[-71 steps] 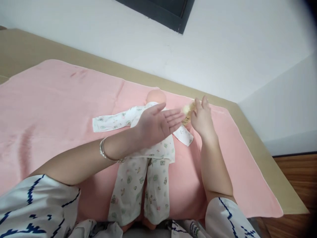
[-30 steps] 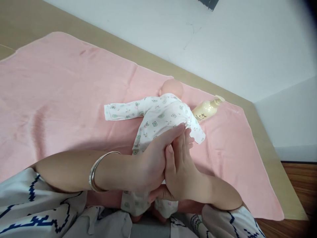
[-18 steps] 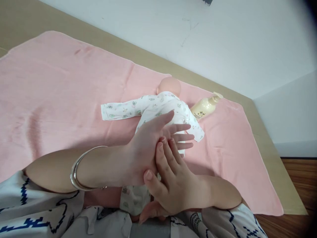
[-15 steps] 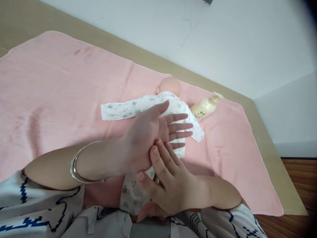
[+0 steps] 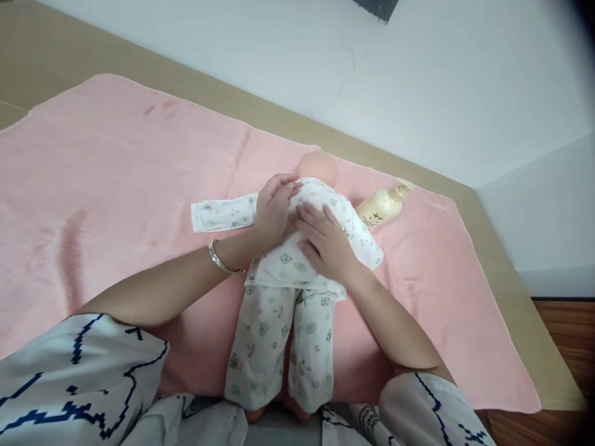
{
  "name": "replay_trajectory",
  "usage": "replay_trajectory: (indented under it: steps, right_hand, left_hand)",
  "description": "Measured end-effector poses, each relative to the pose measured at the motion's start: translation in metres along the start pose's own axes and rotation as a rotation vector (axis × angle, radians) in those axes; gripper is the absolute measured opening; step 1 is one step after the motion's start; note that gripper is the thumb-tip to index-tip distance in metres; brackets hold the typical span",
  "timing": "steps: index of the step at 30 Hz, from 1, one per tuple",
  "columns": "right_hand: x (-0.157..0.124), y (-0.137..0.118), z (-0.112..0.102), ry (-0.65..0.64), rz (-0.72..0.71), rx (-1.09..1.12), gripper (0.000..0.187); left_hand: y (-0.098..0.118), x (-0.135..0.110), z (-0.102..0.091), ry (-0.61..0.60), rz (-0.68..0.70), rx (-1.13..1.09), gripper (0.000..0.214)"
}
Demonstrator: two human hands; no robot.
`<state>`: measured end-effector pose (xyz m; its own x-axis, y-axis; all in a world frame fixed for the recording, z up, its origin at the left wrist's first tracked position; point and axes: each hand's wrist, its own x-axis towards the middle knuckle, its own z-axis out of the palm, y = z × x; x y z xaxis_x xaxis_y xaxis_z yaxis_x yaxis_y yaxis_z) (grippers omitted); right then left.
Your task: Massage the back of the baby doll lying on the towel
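Where two white sleeves (image 5: 79, 384) with wiggly blue lines come in at the bottom, a doll (image 5: 290, 272) lies stretched out with its bare feet (image 5: 297, 410) pointing toward the person. Its white pants (image 5: 260, 347) and its white shirt (image 5: 279, 269) have little green pictures on them. A shiny bracelet (image 5: 218, 257) goes around the person's left arm (image 5: 176, 279), near the bottom of the shirt. Higher up, the right hand (image 5: 328, 244) is open with its palm down and its fingers a little apart, over the top part of the shirt. Close by, the left hand (image 5: 273, 210) is half open with bent fingers, at the doll's shoulder and near its round head (image 5: 317, 167). Both have nothing in them, and I cannot tell how hard they press. Just beside the doll's other shoulder, a pale yellow pump bottle (image 5: 381, 207) lies on its side on the pink blanket (image 5: 139, 167). Past the blanket is the edge of the tan table (image 5: 501, 279). Farthest back is a white wall (image 5: 441, 93) with something dark (image 5: 379, 9) up high.
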<state>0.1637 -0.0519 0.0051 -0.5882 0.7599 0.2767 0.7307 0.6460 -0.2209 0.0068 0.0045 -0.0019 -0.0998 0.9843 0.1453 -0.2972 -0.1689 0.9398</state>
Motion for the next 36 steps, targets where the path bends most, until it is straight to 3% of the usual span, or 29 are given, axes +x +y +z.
replay_trajectory:
  steps: [4,8,11,14,20,23,27,29,31,36]
  right_hand:
    - [0.001,0.025,-0.005,0.033,0.251,-0.012,0.058]
    - [-0.002,0.0,-0.001,0.096,0.399,-0.042,0.06]
    - [-0.004,-0.025,0.003,0.042,0.14,-0.023,0.054]
    - [-0.002,-0.019,0.004,0.027,-0.02,0.076,0.048]
    - [-0.002,0.036,0.014,0.383,0.212,0.254,0.035]
    - [-0.004,0.042,0.026,0.577,0.344,0.296,0.034]
    - [-0.007,0.036,0.036,0.717,0.409,0.305,0.033]
    - [-0.009,0.034,0.035,0.708,0.446,0.273,0.037]
    - [-0.009,0.034,0.032,0.612,0.491,0.228,0.045]
    - [-0.006,0.038,0.023,0.341,0.517,0.156,0.056]
  left_hand:
    - [0.002,-0.013,-0.002,-0.067,0.089,0.104,0.021]
    - [0.002,-0.018,-0.005,-0.142,0.142,0.12,0.023]
    - [0.0,-0.017,-0.007,-0.179,0.138,0.13,0.027]
    - [0.002,-0.019,-0.007,-0.185,0.119,0.148,0.029]
    - [0.008,-0.024,-0.006,-0.19,0.209,0.209,0.033]
    - [0.002,-0.022,-0.008,-0.225,0.258,0.359,0.03]
    - [-0.011,-0.018,-0.011,-0.199,0.376,0.647,0.034]
    - [-0.014,-0.018,-0.012,-0.208,0.492,0.811,0.036]
    - [-0.014,-0.019,-0.012,-0.246,0.572,0.942,0.042]
    - [-0.011,-0.022,-0.011,-0.201,0.526,1.069,0.058]
